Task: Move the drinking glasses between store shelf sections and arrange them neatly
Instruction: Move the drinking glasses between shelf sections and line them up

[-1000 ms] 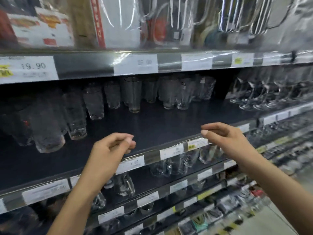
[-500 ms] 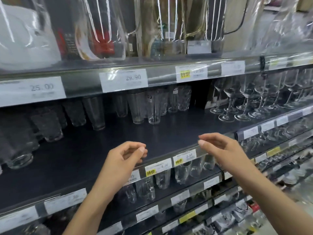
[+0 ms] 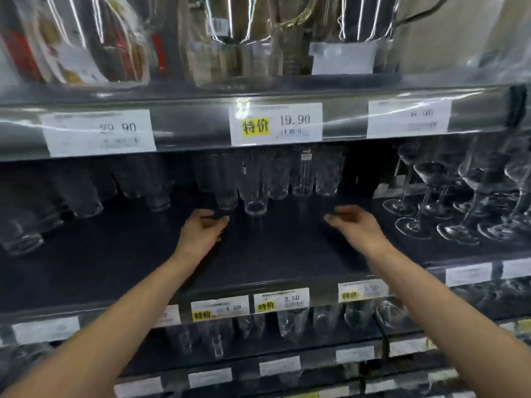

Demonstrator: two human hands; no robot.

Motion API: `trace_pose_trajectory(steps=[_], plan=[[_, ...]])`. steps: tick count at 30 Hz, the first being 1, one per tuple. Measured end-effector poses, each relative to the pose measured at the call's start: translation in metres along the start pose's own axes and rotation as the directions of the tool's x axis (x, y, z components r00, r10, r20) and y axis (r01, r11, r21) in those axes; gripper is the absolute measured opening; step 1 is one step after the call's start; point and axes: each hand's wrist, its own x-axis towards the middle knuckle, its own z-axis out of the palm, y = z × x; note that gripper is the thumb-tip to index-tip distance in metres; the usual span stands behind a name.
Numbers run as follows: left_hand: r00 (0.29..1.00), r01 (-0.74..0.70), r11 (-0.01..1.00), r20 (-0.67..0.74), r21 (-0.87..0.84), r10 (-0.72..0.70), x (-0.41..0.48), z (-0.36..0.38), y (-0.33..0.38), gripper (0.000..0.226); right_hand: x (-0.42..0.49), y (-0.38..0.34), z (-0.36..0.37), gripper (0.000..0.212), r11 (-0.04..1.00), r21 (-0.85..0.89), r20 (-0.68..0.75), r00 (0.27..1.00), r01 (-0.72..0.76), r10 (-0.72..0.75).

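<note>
On the upper shelf rail (image 3: pixel 195 130), the left price tag (image 3: pixel 97 132), at ten o'clock in the view, is showing a smeared figure that is reading roughly as 29.90. The middle price tag (image 3: pixel 275 123), at twelve o'clock, is carrying a yellow patch with 特价 and the price 19.90. The right price tag (image 3: pixel 409 117), at two o'clock, is giving little more than a closing 90.

On the lower shelf rail (image 3: pixel 321 298), at six o'clock, the first low tag (image 3: pixel 219 308) is showing 特价 and what is looking like 1.50. At its three o'clock the second low tag (image 3: pixel 281 303) is reading 特价 2.50. Further along at three o'clock, the third low tag (image 3: pixel 362 292) is showing 特价 with a number too blurred to read.
</note>
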Motion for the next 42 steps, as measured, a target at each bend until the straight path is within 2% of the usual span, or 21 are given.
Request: trace_pose_trajectory(steps=[3, 7, 11, 17, 22, 27, 30, 33, 38, 40, 42], plan=[[0.994, -0.044, 0.997, -0.096, 0.067, 0.05, 0.02, 0.012, -0.006, 0.052, 0.038, 0.013, 0.008, 0.049, 1.0, 0.005, -0.033, 0.999, -0.026, 0.026], [0.964, -0.133, 0.989, -0.222, 0.071, 0.146, 0.044, 0.025, -0.005, 0.06, 0.078, 0.021, 0.011, 0.06, 0.997, -0.077, -0.085, 0.996, 0.031, -0.038], [0.948, -0.194, 0.981, -0.253, 0.022, 0.193, 0.069, 0.033, -0.008, 0.071, 0.109, 0.023, 0.012, 0.065, 0.99, -0.106, -0.091, 0.991, 0.088, -0.098], [0.97, -0.199, 0.974, -0.166, -0.108, 0.18, 0.098, 0.039, -0.013, 0.076, 0.146, 0.024, 0.021, 0.076, 0.986, -0.052, -0.113, 0.98, 0.159, -0.164], [0.977, -0.201, 0.977, -0.095, -0.075, 0.193, 0.111, 0.042, -0.017, 0.072, 0.165, 0.028, 0.024, 0.083, 0.982, -0.073, -0.097, 0.978, 0.177, -0.183], [0.98, -0.18, 0.981, -0.099, -0.078, 0.172, 0.117, 0.041, -0.019, 0.068, 0.172, 0.034, 0.025, 0.078, 0.978, -0.102, -0.111, 0.975, 0.182, -0.193], [0.981, -0.164, 0.98, -0.122, -0.116, 0.15, 0.113, 0.039, -0.017, 0.076, 0.169, 0.033, 0.024, 0.072, 0.982, -0.066, -0.155, 0.97, 0.18, -0.188], [0.982, -0.155, 0.975, -0.13, -0.161, 0.135, 0.106, 0.035, -0.017, 0.084, 0.167, 0.032, 0.02, 0.076, 0.985, -0.067, -0.173, 0.97, 0.161, -0.17], [0.992, -0.11, 0.975, -0.083, -0.192, 0.096, 0.079, 0.028, -0.007, 0.054, 0.177, 0.05, 0.007, 0.089, 0.983, -0.137, -0.115, 0.983, 0.124, -0.14], [0.996, -0.086, 0.979, 0.009, -0.183, 0.089, 0.068, 0.017, -0.002, 0.046, 0.149, 0.034, 0.005, 0.089, 0.991, -0.091, -0.108, 0.988, 0.1, -0.11], [0.966, -0.096, 0.977, 0.221, -0.189, 0.137, 0.057, 0.003, 0.004, 0.036, 0.132, 0.029, 0.001, 0.085, 0.996, -0.018, -0.067, 0.994, 0.087, -0.088]])
